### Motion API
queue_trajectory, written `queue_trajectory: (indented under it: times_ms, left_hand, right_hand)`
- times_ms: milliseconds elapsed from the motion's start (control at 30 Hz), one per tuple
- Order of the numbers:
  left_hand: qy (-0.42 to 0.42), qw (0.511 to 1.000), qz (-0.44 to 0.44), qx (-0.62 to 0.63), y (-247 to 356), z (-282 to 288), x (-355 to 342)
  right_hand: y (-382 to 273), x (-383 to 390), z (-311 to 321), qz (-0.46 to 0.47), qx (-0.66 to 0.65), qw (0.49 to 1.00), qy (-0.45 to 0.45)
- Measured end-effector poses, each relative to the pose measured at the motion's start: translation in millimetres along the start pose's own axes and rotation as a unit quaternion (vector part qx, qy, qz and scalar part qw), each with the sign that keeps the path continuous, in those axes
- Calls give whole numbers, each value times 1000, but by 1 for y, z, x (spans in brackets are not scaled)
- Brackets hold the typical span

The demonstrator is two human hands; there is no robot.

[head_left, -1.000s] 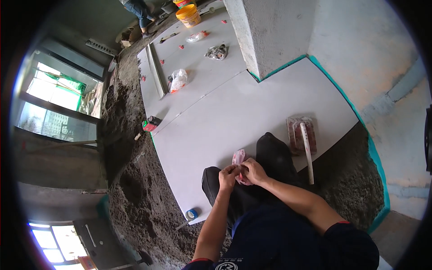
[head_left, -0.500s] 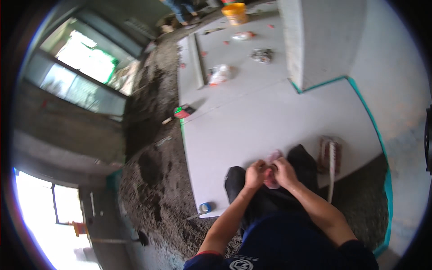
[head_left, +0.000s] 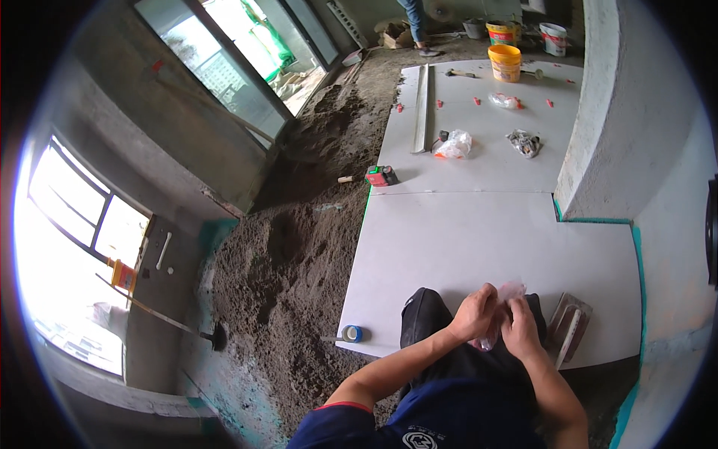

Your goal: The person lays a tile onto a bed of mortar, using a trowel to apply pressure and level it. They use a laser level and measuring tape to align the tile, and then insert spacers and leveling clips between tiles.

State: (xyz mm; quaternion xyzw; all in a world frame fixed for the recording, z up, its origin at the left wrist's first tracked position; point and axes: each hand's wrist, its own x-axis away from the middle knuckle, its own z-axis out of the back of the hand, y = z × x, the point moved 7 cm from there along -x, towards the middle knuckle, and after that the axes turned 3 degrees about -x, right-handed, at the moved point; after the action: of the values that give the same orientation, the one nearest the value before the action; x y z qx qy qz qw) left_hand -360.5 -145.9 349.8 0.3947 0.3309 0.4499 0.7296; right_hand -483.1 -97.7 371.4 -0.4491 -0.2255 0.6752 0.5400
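In front of my lap, my left hand (head_left: 476, 313) and my right hand (head_left: 519, 329) both grip a small clear plastic bag (head_left: 511, 289) with a pinkish-red tint. Its top stands up between my fingers and the lower part hangs below them. What is inside cannot be made out. Both hands are closed, fingertips pinching the plastic close together. I am low over a large white tile (head_left: 479, 239). Right of my right knee lies a trowel (head_left: 570, 329) with a pale handle. A blue tape roll (head_left: 351, 334) rests on the tile's left corner.
Left of the tiles spreads rough grey mortar (head_left: 292, 277). A red laser level (head_left: 381, 176) sits at the tile edge. Beyond are a metal straightedge (head_left: 422, 112), plastic bags (head_left: 458, 144) and a yellow bucket (head_left: 505, 66). Another person's leg (head_left: 415, 21) shows far back. A wall corner (head_left: 598, 150) juts in right.
The whole view has swung, so the room sits further right and looks sharper. My hands still hold the plastic bag, and more of its top shows above my fingers.
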Motion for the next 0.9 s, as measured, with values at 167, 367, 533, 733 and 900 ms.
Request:
queue_trajectory:
  times_ms: [167,367,533,733,900]
  left_hand:
    - [-96,993,42,56,34,4,12]
    - [-213,969,-124,-2,98,33,31]
    - [-292,932,-215,-6,143,48,57]
    - [-325,905,-264,72,186,67,96]
    - [-309,909,-260,102,188,80,98]
  right_hand:
    - [-16,6,14,8,45,996,-74]
    - [-73,6,44,178,33,962,-206]
    - [-126,15,63,273,30,921,-277]
    - [-180,52,83,384,-1,866,-322]
    - [-188,55,98,396,31,856,-329]
